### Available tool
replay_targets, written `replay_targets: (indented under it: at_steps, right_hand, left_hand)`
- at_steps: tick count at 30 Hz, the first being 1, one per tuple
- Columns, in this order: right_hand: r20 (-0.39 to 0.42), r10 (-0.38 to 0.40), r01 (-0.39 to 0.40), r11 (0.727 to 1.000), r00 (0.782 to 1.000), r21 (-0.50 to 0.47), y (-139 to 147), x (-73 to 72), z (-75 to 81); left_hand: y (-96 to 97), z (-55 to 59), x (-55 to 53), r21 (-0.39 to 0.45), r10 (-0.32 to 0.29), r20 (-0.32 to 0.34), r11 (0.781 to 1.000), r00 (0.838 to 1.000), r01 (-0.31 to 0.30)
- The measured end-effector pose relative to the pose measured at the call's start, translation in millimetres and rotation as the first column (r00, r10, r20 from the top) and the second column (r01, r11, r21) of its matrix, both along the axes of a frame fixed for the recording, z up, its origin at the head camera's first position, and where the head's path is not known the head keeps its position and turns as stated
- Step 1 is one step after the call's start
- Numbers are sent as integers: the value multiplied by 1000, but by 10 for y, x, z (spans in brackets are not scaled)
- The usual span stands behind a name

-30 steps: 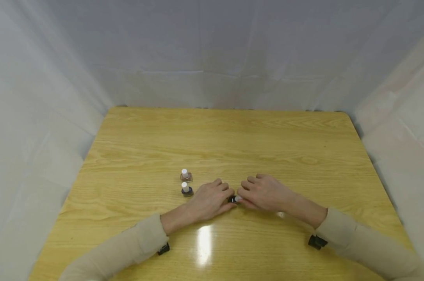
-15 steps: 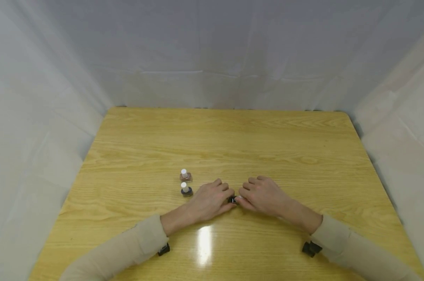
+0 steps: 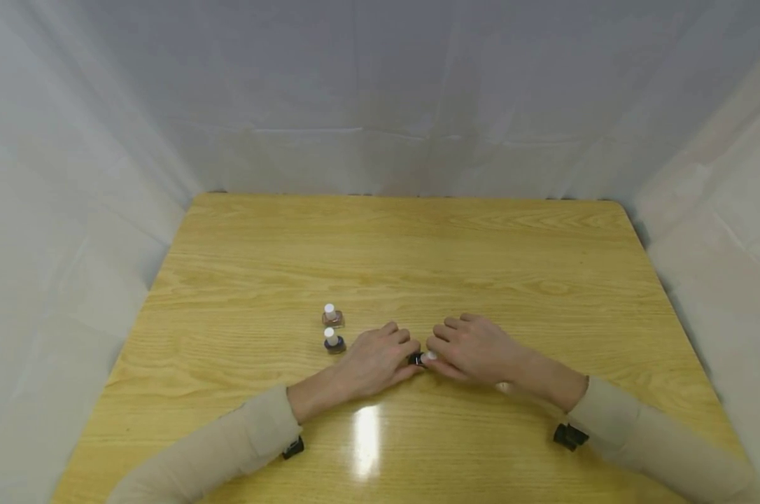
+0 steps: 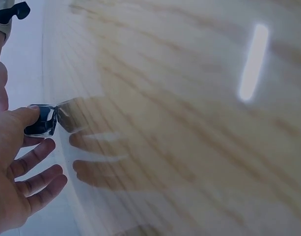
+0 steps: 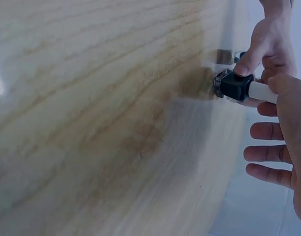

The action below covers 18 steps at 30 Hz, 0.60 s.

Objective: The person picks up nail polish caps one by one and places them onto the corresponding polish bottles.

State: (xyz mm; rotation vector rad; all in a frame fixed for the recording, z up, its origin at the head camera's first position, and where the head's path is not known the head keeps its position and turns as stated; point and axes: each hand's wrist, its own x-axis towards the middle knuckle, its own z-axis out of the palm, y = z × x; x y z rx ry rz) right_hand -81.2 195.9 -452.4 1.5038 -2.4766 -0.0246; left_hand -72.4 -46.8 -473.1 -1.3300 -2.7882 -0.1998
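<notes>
A small nail polish bottle (image 5: pixel 234 85) with dark polish and a white cap (image 5: pixel 262 92) stands upright at the table between my hands. My left hand (image 3: pixel 380 360) grips its glass body, thumb against the side facing me. With thumb and forefinger my right hand (image 3: pixel 477 348) pinches the white cap, its other fingers loosely spread in the right wrist view. The left wrist view shows the dark glass (image 4: pixel 41 120) under the left thumb, with its reflection on the glossy tabletop.
Left of my left hand stand two more white-capped nail polish bottles, a dark blue one (image 3: pixel 334 343) and a pinkish one (image 3: pixel 333 318) behind it. The wooden table (image 3: pixel 380 259) ends at a pale curtain (image 3: pixel 380 91) at the back.
My right hand and forearm swung slightly inward, the thumb covering the cap, then back outward so the cap shows again. My left hand has stayed still on the bottle.
</notes>
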Motion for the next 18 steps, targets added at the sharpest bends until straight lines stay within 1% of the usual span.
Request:
replay_targets:
  at_steps: [5, 9, 13, 18]
  right_hand:
    - [-47, 79, -77, 997, 996, 28, 12, -33, 60]
    - [-92, 114, -110, 993, 989, 47, 16, -53, 65]
    - [-116, 119, -113, 992, 986, 55, 15, -58, 49]
    - [-117, 90, -87, 996, 989, 29, -1, -43, 26]
  left_hand:
    - [0, 7, -2, 2, 4, 6, 1000, 1000, -4]
    - [-2, 16, -1, 1, 8, 14, 1000, 1000, -8]
    - [-3, 25, 2, 4, 8, 24, 1000, 1000, -8]
    - [-2, 36, 9, 2, 0, 29, 1000, 1000, 0]
